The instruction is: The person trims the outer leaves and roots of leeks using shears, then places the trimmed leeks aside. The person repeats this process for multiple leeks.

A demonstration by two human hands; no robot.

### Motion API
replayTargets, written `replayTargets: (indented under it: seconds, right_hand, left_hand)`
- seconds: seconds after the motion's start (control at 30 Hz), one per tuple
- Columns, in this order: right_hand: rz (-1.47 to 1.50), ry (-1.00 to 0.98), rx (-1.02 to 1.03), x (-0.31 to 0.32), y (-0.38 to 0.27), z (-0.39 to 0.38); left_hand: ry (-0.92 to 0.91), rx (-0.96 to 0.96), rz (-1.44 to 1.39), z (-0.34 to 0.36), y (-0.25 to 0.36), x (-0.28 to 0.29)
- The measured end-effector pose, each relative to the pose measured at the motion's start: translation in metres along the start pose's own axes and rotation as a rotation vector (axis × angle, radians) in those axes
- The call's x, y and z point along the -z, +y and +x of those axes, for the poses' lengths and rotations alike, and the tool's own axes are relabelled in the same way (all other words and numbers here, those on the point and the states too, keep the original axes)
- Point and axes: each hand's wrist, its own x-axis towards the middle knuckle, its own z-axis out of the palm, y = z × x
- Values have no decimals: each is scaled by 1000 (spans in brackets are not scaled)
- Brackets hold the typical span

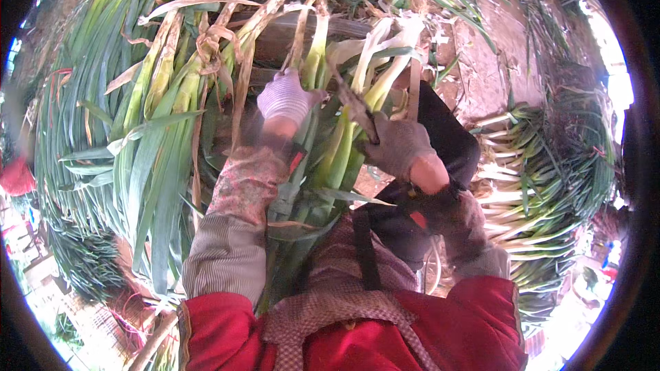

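Observation:
My left hand (285, 98), in a striped knit glove, grips the pale stalks of a bunch of green onions (330, 144) that lies across my lap. My right hand (397, 143), in a grey glove, is shut on a small dark knife (354, 103) whose blade points up into the same stalks. The bunch's white ends with dry outer skins reach up past both hands. Red sleeves, patterned sleeve covers and a checked apron (337, 282) fill the lower part of the head view.
A big heap of long green onions (130, 110) lies to my left. A stacked pile of trimmed onions (543, 185) sits on the right. Bare earth (495, 48) with scattered leaf scraps is at the upper right.

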Motion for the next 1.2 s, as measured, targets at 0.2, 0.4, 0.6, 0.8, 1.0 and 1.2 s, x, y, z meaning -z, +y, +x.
replayTargets:
  seconds: [0.2,0.4,0.6,0.8,1.0,1.2]
  right_hand:
    - [0,-13,-49,1,-3,2]
    - [-21,69,-71,3,-3,11]
    - [-82,-23,-30,11,-2,23]
    - [-64,-34,2,23,3,69]
    - [12,59,6,42,11,126]
    - [98,-51,42,54,32,199]
  left_hand:
    - [-91,52,-9,7,3,3]
    - [-93,45,50,3,7,2]
    - [-161,43,-31,14,-1,1]
    - [-152,-32,-151,21,-21,1]
    - [-166,21,-126,20,-19,-3]
    - [-167,-13,-186,23,-25,-6]
